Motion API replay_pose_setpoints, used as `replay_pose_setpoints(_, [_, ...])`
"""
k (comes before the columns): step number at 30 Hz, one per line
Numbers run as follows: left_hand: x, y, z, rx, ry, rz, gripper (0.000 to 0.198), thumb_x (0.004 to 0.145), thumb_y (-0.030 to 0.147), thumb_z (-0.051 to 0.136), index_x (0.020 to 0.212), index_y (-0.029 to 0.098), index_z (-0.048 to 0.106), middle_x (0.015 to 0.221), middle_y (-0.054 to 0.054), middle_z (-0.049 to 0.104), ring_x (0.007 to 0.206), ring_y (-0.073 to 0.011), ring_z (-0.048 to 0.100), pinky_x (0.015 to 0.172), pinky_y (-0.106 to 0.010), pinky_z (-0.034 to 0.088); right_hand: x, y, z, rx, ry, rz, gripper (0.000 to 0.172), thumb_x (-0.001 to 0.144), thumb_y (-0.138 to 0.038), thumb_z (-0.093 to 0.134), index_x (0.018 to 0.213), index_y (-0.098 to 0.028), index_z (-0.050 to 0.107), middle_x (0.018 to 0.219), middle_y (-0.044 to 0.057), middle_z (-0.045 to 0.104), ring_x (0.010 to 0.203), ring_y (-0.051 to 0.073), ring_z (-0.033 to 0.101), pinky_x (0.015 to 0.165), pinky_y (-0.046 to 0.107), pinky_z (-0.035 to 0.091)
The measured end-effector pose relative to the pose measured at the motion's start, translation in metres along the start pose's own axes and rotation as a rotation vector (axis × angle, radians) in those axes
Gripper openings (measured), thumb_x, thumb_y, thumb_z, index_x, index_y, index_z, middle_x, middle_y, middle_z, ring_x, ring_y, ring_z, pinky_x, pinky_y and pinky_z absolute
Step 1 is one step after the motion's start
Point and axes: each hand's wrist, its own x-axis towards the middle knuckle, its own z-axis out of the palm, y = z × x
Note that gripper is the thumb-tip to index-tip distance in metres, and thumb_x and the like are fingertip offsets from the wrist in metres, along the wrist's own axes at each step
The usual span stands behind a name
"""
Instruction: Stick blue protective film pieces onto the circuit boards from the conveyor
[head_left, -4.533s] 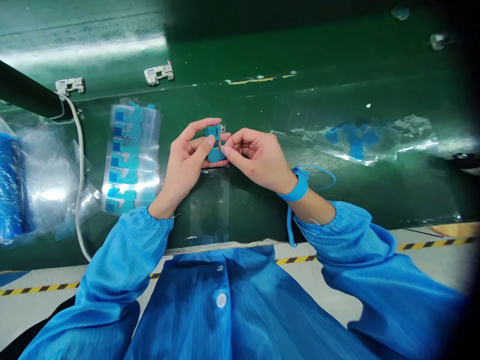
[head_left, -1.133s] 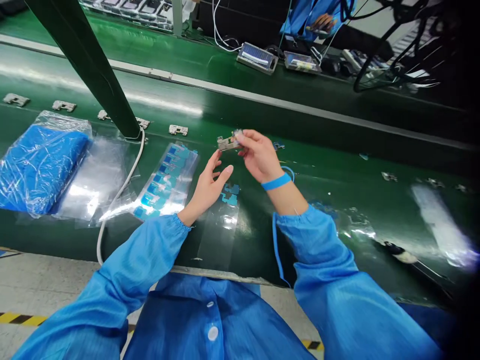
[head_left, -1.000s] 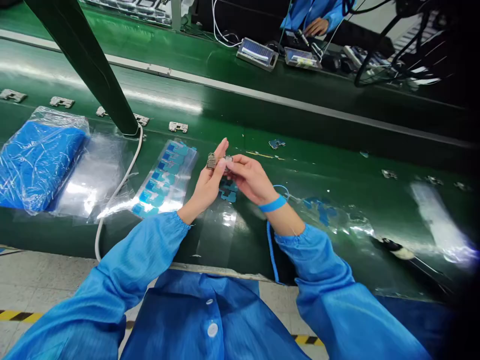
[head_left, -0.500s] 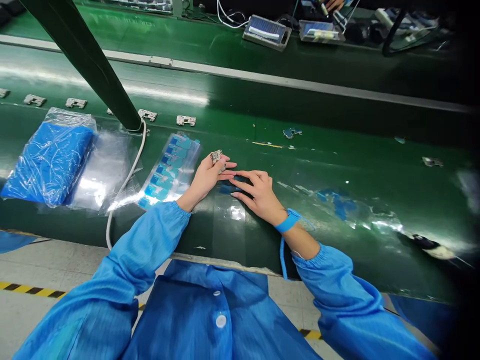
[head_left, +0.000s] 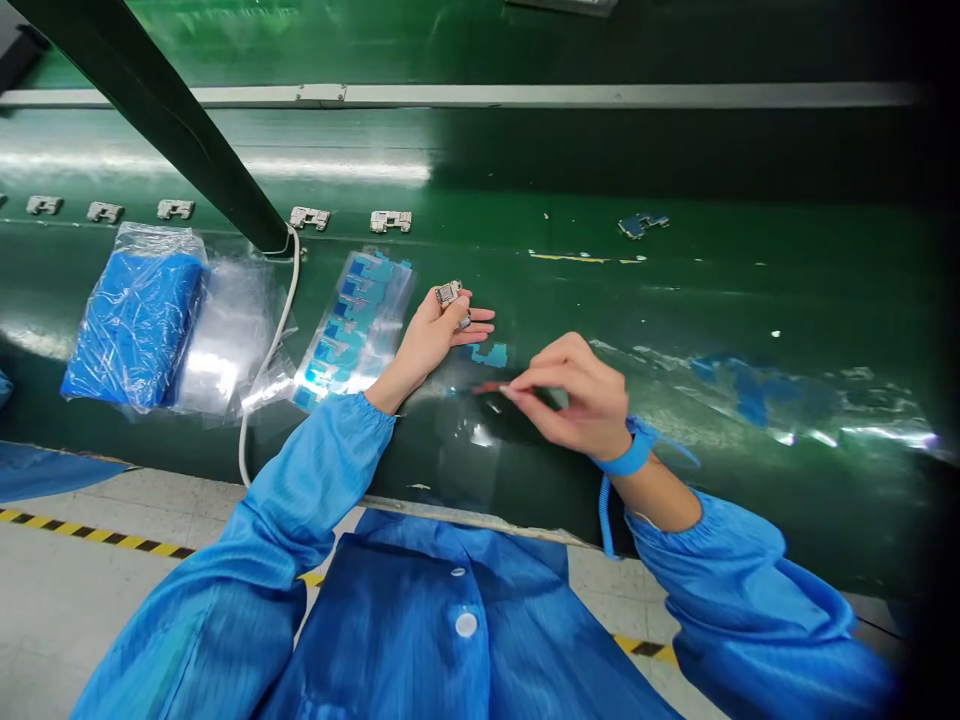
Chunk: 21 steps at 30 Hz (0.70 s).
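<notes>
My left hand (head_left: 442, 325) holds a small metallic circuit board (head_left: 450, 293) between thumb and fingers, its other fingers stretched to the right. Just below those fingertips lies a teal cut-out sticker (head_left: 491, 355) on a clear film sheet (head_left: 465, 440). With thumb and forefinger, my right hand (head_left: 574, 395) pinches a thin reddish strip (head_left: 489, 387), smeared by motion, above the clear sheet. A blue band (head_left: 628, 455) circles my right wrist. To the left of my left hand is a sheet of teal and blue stickers (head_left: 349, 325).
Several circuit boards (head_left: 391, 221) line the green work surface (head_left: 487, 240). A dark blue board (head_left: 643, 226) lies farther right. A plastic-wrapped blue pack (head_left: 139, 325), clear bags (head_left: 229, 340), a white cable (head_left: 274, 360) and a slanted green post (head_left: 180, 130) stand left.
My right hand has drawn away from my left, rightward and nearer me, and now pinches a thin strip. The teal sticker has come into sight. The camera view has tipped down.
</notes>
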Motion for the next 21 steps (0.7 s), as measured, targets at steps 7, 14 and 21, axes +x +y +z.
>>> replay_pose_setpoints(7, [-0.018, 0.001, 0.011, 0.019, -0.199, 0.042, 0.024, 0.105, 0.042, 0.075, 0.104, 0.019, 0.068, 0.08, -0.002, 0.077, 0.071, -0.0129, 0.073, 0.07, -0.025, 0.062, 0.005, 0.012, 0.005, 0.533, 0.244, 0.804, 0.051, 0.077, -0.065, 0.101, 0.094, -0.028, 0.069, 0.073, -0.003, 0.071, 0.062, 0.018, 0.068, 0.064, 0.036, 0.061])
replay_pose_setpoints(14, [-0.03, 0.001, 0.018, 0.225, -0.178, 0.12, 0.045, 0.087, 0.057, 0.096, 0.093, 0.021, 0.07, 0.06, 0.005, 0.062, 0.049, -0.0079, 0.055, 0.046, -0.021, 0.045, 0.006, 0.004, 0.001, 0.437, 0.066, 0.68, 0.044, 0.082, -0.058, 0.099, 0.093, -0.026, 0.072, 0.085, 0.0, 0.075, 0.074, 0.018, 0.07, 0.073, 0.036, 0.063])
replay_pose_setpoints(21, [-0.029, 0.006, 0.014, 0.288, -0.145, 0.111, 0.047, 0.084, 0.058, 0.098, 0.09, 0.021, 0.07, 0.059, 0.004, 0.062, 0.048, -0.008, 0.055, 0.045, -0.021, 0.046, 0.012, 0.001, -0.018, 0.008, 0.024, 0.416, 0.016, 0.103, -0.038, 0.076, 0.09, -0.029, 0.075, 0.087, 0.004, 0.076, 0.078, 0.023, 0.066, 0.077, 0.042, 0.058])
